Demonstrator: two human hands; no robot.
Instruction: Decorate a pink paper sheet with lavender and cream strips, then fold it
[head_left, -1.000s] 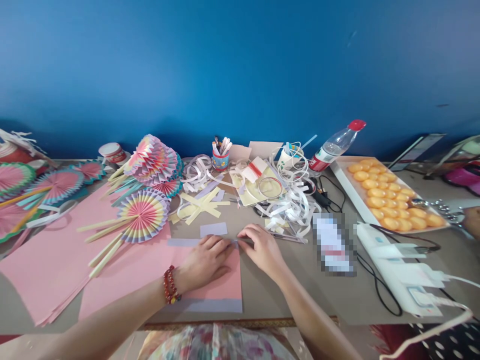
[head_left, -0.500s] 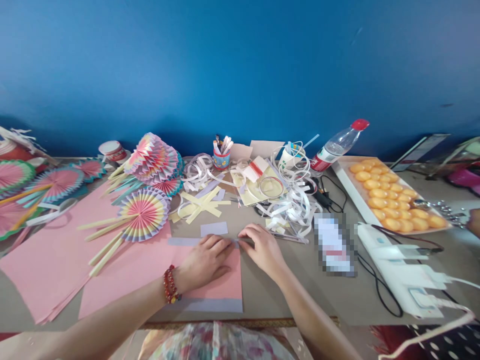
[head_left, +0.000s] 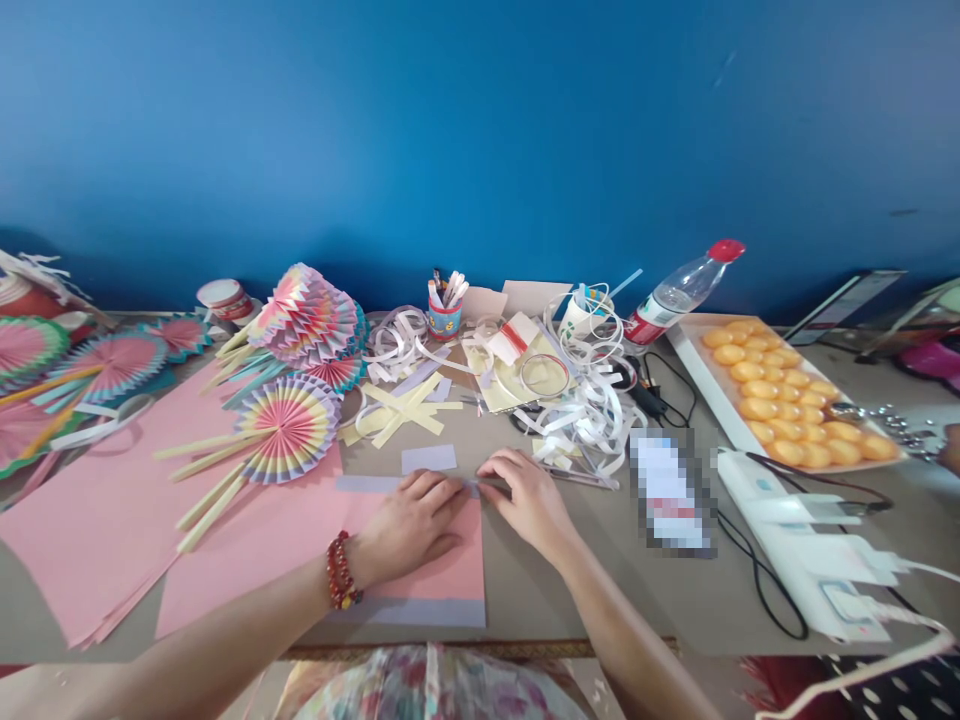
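Note:
A pink paper sheet lies before me, with a lilac paper strip along its far edge and another lilac band along its near edge. My left hand rests flat on the sheet, fingertips over the far strip. At the strip's right end, by the sheet's corner, my right hand pinches with thumb and index finger; the exact contact is partly hidden. Just beyond the fingers lies a small lilac paper rectangle. A folded paper fan with yellow sticks sits to the left on more pink sheets.
Curled white paper strips and crossed yellow strips lie beyond my hands. A blurred-out object, a white power strip, cables, a tilted bottle and a tray of orange ovals stand right. Another person's hand shows far right.
Both hands stay almost where they were on the paper. The view has shifted very slightly; nothing else has visibly moved.

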